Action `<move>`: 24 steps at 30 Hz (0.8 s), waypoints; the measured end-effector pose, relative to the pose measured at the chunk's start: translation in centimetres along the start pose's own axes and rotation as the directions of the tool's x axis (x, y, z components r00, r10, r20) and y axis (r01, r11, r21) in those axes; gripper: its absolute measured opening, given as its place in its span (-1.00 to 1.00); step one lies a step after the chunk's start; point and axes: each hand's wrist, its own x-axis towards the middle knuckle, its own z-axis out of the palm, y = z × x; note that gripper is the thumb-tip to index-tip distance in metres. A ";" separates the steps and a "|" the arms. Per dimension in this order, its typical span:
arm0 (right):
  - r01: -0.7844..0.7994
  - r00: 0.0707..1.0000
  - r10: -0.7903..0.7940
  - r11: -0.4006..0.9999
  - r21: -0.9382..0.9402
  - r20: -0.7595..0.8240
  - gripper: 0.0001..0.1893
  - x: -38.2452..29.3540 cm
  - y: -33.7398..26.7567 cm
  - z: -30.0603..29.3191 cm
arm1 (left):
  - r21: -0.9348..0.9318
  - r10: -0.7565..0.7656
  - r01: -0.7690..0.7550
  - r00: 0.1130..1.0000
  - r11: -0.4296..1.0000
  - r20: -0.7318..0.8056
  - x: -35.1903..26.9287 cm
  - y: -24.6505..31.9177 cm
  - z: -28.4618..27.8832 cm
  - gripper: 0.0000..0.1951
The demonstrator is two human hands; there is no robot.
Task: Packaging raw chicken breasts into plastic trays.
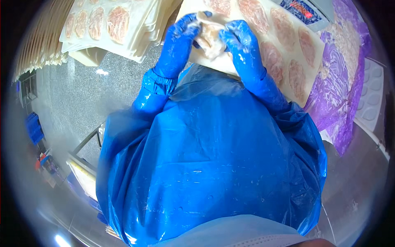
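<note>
Both hands wear wet blue gloves. My left hand (184, 35) grips the left edge of a soft, pale piece of raw meat (211, 38), which looks like chicken. At the other edge, my right hand (240, 37) pinches the same piece with bent fingers. The meat is held above the near left part of a cream-coloured sheet or board (311, 78). Several flat, oval pink meat portions lie on that board, among them one oval portion (282, 27) right of my right hand. My fingers hide part of the held piece.
Stacked cream sheets (101, 44) bearing similar ovals stand at upper left, beside a row of sheet edges (40, 40). A scale with a display (304, 12) sits at upper right. Purple plastic (327, 92) carries pale minced meat (345, 43). A grey moulded tray (370, 92) lies far right.
</note>
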 end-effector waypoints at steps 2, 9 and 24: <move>-0.121 0.992 0.114 0.985 0.121 0.058 -0.83 1.2 1.1 -0.7 | 0.182 0.119 -0.087 0.977 0.980 -0.176 1.3 -0.7 -0.8 -0.70; 0.324 0.946 -0.254 0.726 -0.606 0.201 -0.79 2.7 3.4 -2.9 | 0.899 0.451 -0.292 0.884 0.327 0.123 1.5 -2.6 -4.7 -0.64; 0.605 0.796 -0.204 0.260 -0.752 0.570 -0.55 -2.7 4.1 0.5 | 0.915 0.232 -0.402 0.887 -0.039 0.399 0.7 -4.9 -5.6 -0.40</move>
